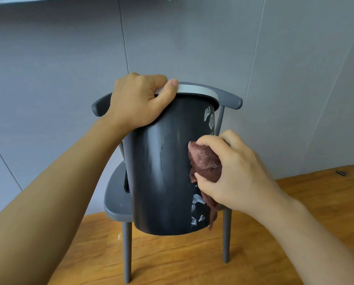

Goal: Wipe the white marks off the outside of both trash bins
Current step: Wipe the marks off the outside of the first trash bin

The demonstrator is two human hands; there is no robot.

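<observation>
step: mid-wipe on the first black trash bin [163, 171], held tilted in front of the grey chair [118, 202] | left hand [137, 101] gripped its rim | right hand [229, 173] clutched the brown cloth [205, 161] against the wall at 3 o'clock | next, I'd guess: white marks [198, 199] at 5 and 1 o'clock needed rubbing | second bin not in view

The trash bin [163, 171] hides most of the chair seat [116, 194].
</observation>
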